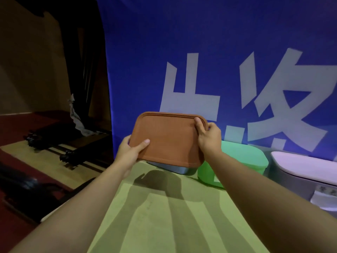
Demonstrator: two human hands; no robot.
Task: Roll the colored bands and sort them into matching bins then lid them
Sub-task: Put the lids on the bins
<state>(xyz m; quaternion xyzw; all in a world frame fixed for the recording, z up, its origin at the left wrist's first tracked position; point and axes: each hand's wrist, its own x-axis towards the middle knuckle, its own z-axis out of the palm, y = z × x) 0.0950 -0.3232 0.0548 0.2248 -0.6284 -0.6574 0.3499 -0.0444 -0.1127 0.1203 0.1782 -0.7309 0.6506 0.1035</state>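
I hold an orange-brown lid (169, 137) tilted toward me, above a grey bin (175, 168) whose lower edge alone shows beneath it. My left hand (130, 149) grips the lid's lower left corner, thumb on top. My right hand (207, 136) grips its upper right corner, thumb over the rim. To the right stands a green bin with its green lid (242, 156) on. Further right is a grey bin with a pale lilac lid (306, 166) on it. No bands are in sight.
The bins stand on a light green table cover (164, 216) in front of a blue banner (200, 52) with large white characters. Left of the table lie a striped rug and dark carved furniture legs (67, 157) on a red floor.
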